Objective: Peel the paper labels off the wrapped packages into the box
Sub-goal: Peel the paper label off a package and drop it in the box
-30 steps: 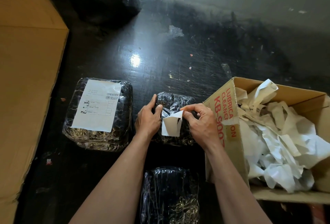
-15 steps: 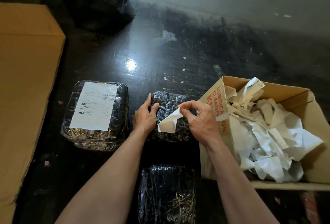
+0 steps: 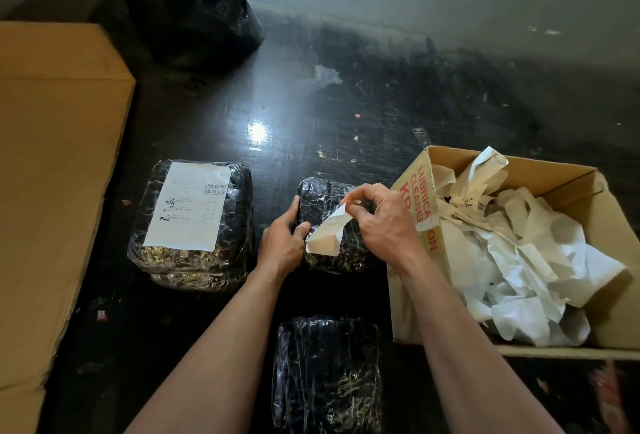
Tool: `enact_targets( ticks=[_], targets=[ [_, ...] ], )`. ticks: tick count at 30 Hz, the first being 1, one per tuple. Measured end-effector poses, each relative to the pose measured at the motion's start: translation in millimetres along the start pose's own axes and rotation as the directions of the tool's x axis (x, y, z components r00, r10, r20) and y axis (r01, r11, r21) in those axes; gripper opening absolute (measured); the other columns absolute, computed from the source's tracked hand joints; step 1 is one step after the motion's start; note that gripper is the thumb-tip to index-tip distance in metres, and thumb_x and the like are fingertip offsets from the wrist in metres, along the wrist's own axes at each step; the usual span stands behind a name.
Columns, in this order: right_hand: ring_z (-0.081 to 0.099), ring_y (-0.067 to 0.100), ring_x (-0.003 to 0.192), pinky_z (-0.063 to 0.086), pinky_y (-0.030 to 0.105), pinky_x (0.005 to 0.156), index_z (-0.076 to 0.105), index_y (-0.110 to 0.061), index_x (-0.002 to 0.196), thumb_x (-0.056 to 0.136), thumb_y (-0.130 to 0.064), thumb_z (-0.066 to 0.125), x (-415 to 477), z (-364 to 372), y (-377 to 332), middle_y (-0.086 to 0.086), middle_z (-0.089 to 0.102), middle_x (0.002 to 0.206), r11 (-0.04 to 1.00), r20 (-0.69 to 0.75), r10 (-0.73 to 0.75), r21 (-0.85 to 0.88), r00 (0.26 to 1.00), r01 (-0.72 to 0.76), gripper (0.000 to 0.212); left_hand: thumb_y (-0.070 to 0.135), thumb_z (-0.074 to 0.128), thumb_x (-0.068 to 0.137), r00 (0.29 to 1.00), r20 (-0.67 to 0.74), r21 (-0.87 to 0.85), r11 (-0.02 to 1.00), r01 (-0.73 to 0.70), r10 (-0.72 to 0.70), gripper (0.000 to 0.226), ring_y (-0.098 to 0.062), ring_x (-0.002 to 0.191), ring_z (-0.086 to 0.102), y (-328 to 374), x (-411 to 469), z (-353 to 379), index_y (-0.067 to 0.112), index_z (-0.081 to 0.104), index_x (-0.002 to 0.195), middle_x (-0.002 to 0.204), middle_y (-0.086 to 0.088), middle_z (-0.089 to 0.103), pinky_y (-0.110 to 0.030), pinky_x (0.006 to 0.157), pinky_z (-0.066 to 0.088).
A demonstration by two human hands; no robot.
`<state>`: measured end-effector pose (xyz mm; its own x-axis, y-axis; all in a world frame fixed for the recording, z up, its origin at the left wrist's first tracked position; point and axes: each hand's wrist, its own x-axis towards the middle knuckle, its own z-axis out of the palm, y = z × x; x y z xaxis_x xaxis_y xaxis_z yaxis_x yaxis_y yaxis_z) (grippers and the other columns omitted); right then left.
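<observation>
1. Our right hand (image 3: 382,222) pinches the upper edge of a white, curled paper label (image 3: 327,234) between thumb and fingertips; the label's lower end appears to touch the package below, though we cannot tell whether it is stuck there.
2. Our left hand (image 3: 282,243) presses against the left side of a small package wrapped in glossy black plastic film (image 3: 322,198), thumb on its top, fingers along its edge, gripping it.
3. This package lies on the dark, scuffed floor (image 3: 311,115), at the centre of our view.
4. At three o'clock from it, just beside our right hand, stands an open brown cardboard box with red lettering (image 3: 420,212), filled with a heap of crumpled white peeled labels (image 3: 519,260).
5. At nine o'clock lies a larger black-wrapped package (image 3: 239,225), with a flat white printed label (image 3: 190,205) on its top.
6. At six o'clock, between our forearms, lies a third black-wrapped package (image 3: 327,371), bare on top.
7. Farther out at nine o'clock a large plain brown carton (image 3: 52,163) fills the left edge.
8. At eleven o'clock a black plastic bag (image 3: 194,7) stands near the grey wall (image 3: 450,0).
</observation>
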<state>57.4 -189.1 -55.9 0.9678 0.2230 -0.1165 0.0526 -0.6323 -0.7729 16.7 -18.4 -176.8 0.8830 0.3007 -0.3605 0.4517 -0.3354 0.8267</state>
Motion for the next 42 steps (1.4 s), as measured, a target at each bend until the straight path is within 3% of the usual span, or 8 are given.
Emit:
enact_targets(
  ticks=[8,12,15,19,25,30,35,42],
  targets=[
    [0.061,0.017,0.106,0.051,0.039,0.093,0.072,-0.029,0.086,0.094,-0.02,0.069,2.2,-11.3,1.0,-0.012,0.067,0.102,1.0,0.044,-0.003,-0.01,0.999,0.003,0.012,0.032,0.058,0.1,1.0,-0.016,0.023,1.0,-0.006,0.006,0.06,-0.021,0.123,0.059,2.0,0.7,1.3,0.045,0.033,0.153,0.143,-0.004,0.059,-0.025,0.092,0.038],
    [0.061,0.003,0.08,0.046,0.019,0.068,0.07,-0.018,0.093,0.1,-0.013,0.06,3.2,-30.3,-13.5,-0.007,0.066,0.09,0.997,-0.005,-0.024,0.071,1.0,0.024,0.013,0.029,0.057,0.101,1.0,-0.011,0.04,0.999,-0.012,0.013,0.061,-0.025,0.115,0.064,6.2,-2.1,-1.3,0.044,0.031,0.154,0.146,-0.003,0.057,-0.028,0.091,0.044],
    [0.062,0.006,0.082,0.049,0.02,0.071,0.07,-0.014,0.095,0.1,-0.015,0.059,23.4,-72.0,-45.4,-0.004,0.068,0.091,0.992,-0.045,-0.122,0.031,0.992,0.123,0.012,0.029,0.057,0.102,1.0,-0.004,0.047,0.999,-0.02,0.02,0.061,-0.008,0.096,0.063,7.1,-4.0,-2.0,0.044,0.03,0.155,0.149,-0.003,0.053,-0.031,0.097,0.044],
    [0.064,0.004,0.085,0.046,0.019,0.072,0.074,-0.018,0.093,0.097,-0.02,0.065,40.4,-99.1,-70.8,-0.007,0.071,0.091,0.985,0.069,-0.148,-0.074,0.987,0.153,0.01,0.031,0.058,0.102,1.0,0.017,0.055,0.998,-0.017,0.016,0.062,-0.018,0.127,0.057,4.1,-1.6,-1.8,0.044,0.029,0.155,0.152,-0.003,0.05,-0.023,0.095,0.036],
    [0.066,0.019,0.094,0.051,0.025,0.07,0.077,-0.022,0.096,0.097,-0.021,0.068,35.0,-84.4,-58.5,0.0,0.072,0.098,0.987,0.016,-0.136,-0.083,0.991,0.137,0.01,0.034,0.058,0.101,1.0,0.01,0.045,0.999,-0.008,0.007,0.062,-0.023,0.134,0.053,5.1,-1.1,-0.6,0.046,0.029,0.155,0.15,-0.003,0.052,-0.036,0.107,0.042],
    [0.066,0.018,0.097,0.05,0.013,0.058,0.078,-0.023,0.104,0.097,-0.017,0.067,21.3,-81.6,-58.2,-0.006,0.07,0.097,0.984,-0.052,-0.141,-0.117,0.989,0.134,0.014,0.038,0.051,0.104,0.999,0.036,0.016,1.0,-0.002,0.002,0.06,-0.026,0.141,0.045,4.6,-7.2,1.8,0.044,0.023,0.157,0.154,-0.002,0.048,-0.043,0.115,0.036],
    [0.066,0.014,0.095,0.053,0.014,0.065,0.066,-0.028,0.13,0.095,-0.016,0.07,3.2,-92.3,-60.8,-0.005,0.071,0.101,0.969,-0.053,-0.18,-0.184,0.982,0.168,0.037,0.043,0.047,0.105,1.0,0.009,0.034,0.999,-0.023,0.022,0.062,-0.027,0.142,0.045,6.9,-22.1,7.4,0.034,0.021,0.16,0.154,-0.005,0.048,-0.044,0.114,0.037],
    [0.066,0.003,0.086,0.053,0.023,0.077,0.076,-0.022,0.088,0.092,-0.019,0.074,-28.1,-116.3,-62.9,-0.013,0.072,0.087,0.962,-0.121,-0.208,-0.206,0.971,0.18,0.006,0.037,0.057,0.102,1.0,0.02,0.081,0.997,-0.02,0.019,0.072,-0.028,0.145,0.04,15.6,-35.0,4.2,0.027,0.018,0.161,0.158,-0.009,0.041,-0.042,0.117,0.033]
  ],
)
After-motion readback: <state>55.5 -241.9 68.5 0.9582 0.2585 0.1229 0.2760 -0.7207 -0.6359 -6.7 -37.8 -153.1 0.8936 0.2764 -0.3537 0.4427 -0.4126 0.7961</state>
